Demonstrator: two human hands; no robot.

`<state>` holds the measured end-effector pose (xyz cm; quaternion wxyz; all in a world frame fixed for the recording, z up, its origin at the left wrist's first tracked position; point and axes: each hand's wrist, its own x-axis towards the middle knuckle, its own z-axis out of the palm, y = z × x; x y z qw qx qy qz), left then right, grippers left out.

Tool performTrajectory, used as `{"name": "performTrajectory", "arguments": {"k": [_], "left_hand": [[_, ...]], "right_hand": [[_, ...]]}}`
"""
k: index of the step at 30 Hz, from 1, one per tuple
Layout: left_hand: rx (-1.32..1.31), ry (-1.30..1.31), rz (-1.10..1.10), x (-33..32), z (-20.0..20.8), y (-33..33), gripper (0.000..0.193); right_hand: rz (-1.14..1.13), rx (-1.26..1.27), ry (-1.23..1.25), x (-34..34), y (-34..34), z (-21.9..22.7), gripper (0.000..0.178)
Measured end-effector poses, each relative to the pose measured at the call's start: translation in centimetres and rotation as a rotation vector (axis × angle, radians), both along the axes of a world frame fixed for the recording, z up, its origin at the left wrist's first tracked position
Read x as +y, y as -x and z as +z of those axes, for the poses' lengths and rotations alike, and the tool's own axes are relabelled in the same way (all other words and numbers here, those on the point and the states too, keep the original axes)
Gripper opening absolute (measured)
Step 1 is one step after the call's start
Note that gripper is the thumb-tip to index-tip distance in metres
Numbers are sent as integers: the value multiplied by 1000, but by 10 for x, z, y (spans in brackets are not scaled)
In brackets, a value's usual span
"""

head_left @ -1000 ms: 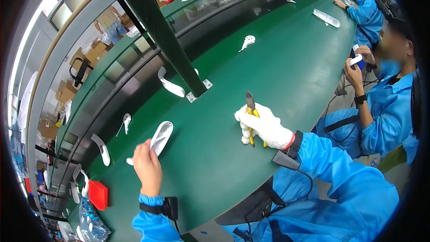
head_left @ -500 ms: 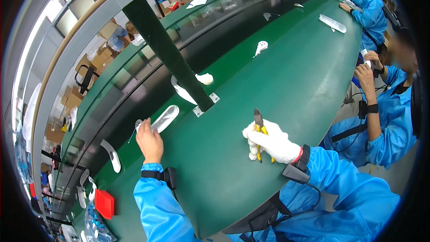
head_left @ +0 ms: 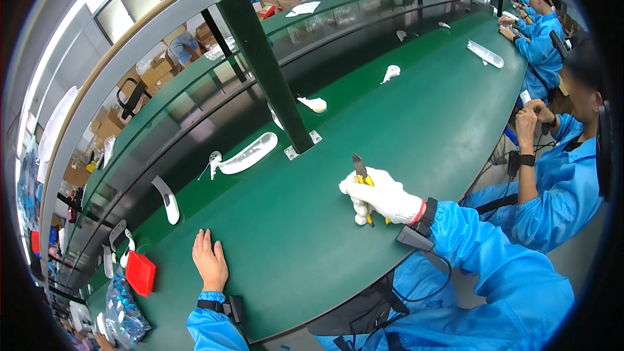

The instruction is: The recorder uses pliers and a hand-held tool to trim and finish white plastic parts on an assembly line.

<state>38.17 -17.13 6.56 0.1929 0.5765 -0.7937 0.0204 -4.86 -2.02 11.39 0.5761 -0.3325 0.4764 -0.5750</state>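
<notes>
My left hand [head_left: 210, 264] is bare and hovers over or rests on the green table, fingers stretched out, holding nothing. In a white glove, my right hand [head_left: 382, 196] is wrapped round yellow-handled cutting pliers [head_left: 361, 170], their dark jaws pointing away from me. Beyond my left hand lies a long white curved plastic shell [head_left: 249, 155], hollow side up. At its left end is a small white part [head_left: 215, 164] with a thin tail. A white and grey curved piece [head_left: 168, 203] lies farther left.
A green post [head_left: 270, 71] rises from the table behind the shell. At the left are a red bin [head_left: 140, 273] and a clear bag of parts [head_left: 123, 309]. More white parts [head_left: 390, 74] lie along the dark belt. Co-workers in blue [head_left: 552, 185] sit at the right.
My left hand has drawn back toward me, away from the white shell and small part, which now lie fully in view. My right hand still grips the pliers. The view has shifted slightly.
</notes>
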Motion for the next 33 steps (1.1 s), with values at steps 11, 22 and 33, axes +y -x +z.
{"name": "performTrajectory", "arguments": {"k": [11,22,33], "left_hand": [[-17,48,38,5,-1,1,43],[-6,76,39,4,-4,-2,44],[22,96,33,2,-2,2,43]], "right_hand": [[-178,614,59,-122,49,15,27],[-271,1426,43,-228,39,9,48],[-538,707,-24,-230,73,-15,26]]}}
